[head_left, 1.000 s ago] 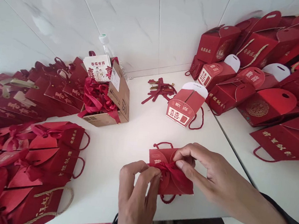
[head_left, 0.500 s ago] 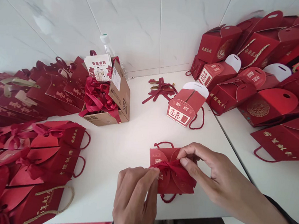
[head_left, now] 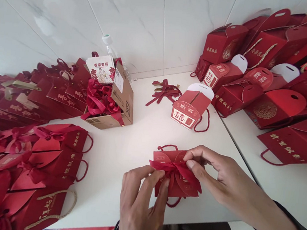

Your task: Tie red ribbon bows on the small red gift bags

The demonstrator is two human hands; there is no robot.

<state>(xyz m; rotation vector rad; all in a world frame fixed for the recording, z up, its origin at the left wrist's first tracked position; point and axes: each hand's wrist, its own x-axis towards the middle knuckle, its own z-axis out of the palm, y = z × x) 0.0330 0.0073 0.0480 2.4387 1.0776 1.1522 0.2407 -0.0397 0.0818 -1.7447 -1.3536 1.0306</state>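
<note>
A small red gift box (head_left: 186, 189) with a dark red ribbon bow (head_left: 175, 168) across its closed top lies on the white table, twisted cord handles showing at its far and near sides. My right hand (head_left: 215, 172) pinches the right loop of the bow between thumb and forefinger. At the left part of the bow is my left hand (head_left: 142, 198), its fingers apart and the tips touching or very near the ribbon. The bow's left loop sticks out beyond the box's left edge.
A cardboard carton (head_left: 127, 105) full of red ribbon stands behind, near a clear bottle (head_left: 107, 44). Short red straps (head_left: 165, 90) and another gift box (head_left: 189, 108) lie farther back. Ribboned boxes (head_left: 28, 160) fill the left, bags (head_left: 40, 95) behind; more boxes (head_left: 255, 82) crowd the right.
My left fingers have loosened from their pinch on the bow and spread apart. The left loop now shows, fanned out to the left. My right hand keeps its pinch, nearly unmoved.
</note>
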